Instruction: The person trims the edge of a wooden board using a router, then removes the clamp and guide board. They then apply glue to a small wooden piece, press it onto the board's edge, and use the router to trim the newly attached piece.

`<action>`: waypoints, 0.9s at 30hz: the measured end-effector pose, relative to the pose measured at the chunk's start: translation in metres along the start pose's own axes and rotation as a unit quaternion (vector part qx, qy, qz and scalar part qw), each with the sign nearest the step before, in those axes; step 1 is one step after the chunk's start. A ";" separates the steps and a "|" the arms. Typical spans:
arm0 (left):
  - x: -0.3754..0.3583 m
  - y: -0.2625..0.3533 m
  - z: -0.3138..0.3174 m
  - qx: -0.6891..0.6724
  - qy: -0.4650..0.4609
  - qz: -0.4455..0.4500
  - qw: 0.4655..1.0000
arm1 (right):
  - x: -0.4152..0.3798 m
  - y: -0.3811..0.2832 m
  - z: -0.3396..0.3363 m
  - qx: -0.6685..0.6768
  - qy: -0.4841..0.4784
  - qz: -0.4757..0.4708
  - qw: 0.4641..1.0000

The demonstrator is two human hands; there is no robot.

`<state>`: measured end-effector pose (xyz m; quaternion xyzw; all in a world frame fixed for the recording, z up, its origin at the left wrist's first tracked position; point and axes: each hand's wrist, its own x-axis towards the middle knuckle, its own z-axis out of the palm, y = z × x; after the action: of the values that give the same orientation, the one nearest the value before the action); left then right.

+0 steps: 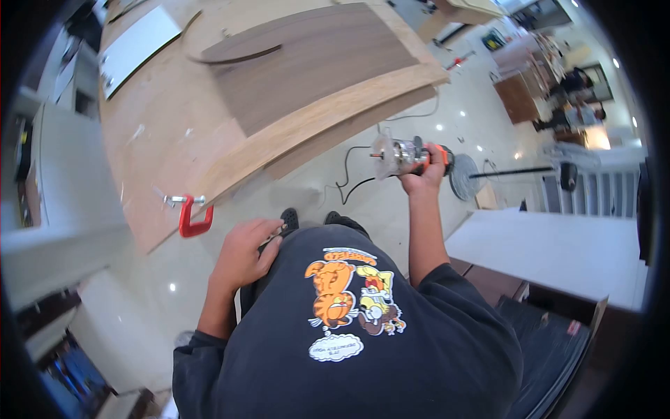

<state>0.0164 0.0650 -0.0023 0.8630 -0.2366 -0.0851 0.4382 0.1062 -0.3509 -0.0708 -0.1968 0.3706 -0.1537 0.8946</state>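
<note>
My right hand (427, 174) is wrapped round a trim router (408, 155) with an orange-and-black body and a clear base. The router is held sideways in the air, its bit pointing left towards the workbench. Close to my shirt, my left hand (246, 253) is closed, its fingers curled around something small and dark that I cannot make out. A wooden strip (328, 105) runs along the bench edge, beside a brown wood-grain panel (314, 59). A red C-clamp (194, 216) grips the bench corner, left of my left hand.
A thin curved strip (241, 59) and a white panel (139, 49) lie on the bench (167, 133). A black cable (343, 183) trails over the floor. A standing fan (463, 177) and a white board (551, 251) are at the right. People (574, 112) are in the background.
</note>
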 end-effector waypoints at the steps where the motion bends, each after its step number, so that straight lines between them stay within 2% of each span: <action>1: -0.003 -0.001 0.003 0.000 0.016 -0.015 1.000 | -0.010 -0.001 0.007 -0.013 -0.010 0.002 1.000; 9: -0.021 -0.001 0.030 0.113 0.146 -0.130 0.974 | 0.001 -0.009 0.017 -0.108 -0.112 -0.017 0.988; 12: -0.029 0.016 0.053 0.104 0.194 -0.168 0.961 | 0.000 -0.010 0.019 -0.133 -0.165 -0.020 0.977; 15: -0.033 0.031 0.075 0.088 0.176 -0.216 0.956 | 0.001 -0.011 0.012 -0.147 -0.201 -0.015 0.968; 21: -0.012 0.022 0.070 0.137 0.200 -0.158 0.957 | 0.010 -0.022 -0.004 -0.180 -0.300 -0.020 0.937; 23: 0.007 -0.007 0.056 0.158 0.220 -0.134 0.953 | 0.008 -0.024 -0.001 -0.216 -0.327 -0.061 0.918; 27: 0.062 -0.101 0.024 0.245 0.258 -0.084 0.931 | 0.002 -0.020 0.010 -0.299 -0.373 -0.128 0.869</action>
<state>0.0954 0.0687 -0.0940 0.9523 -0.0556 0.1652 0.2503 0.1120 -0.3669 -0.0563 -0.5430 0.0088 -0.0639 0.8373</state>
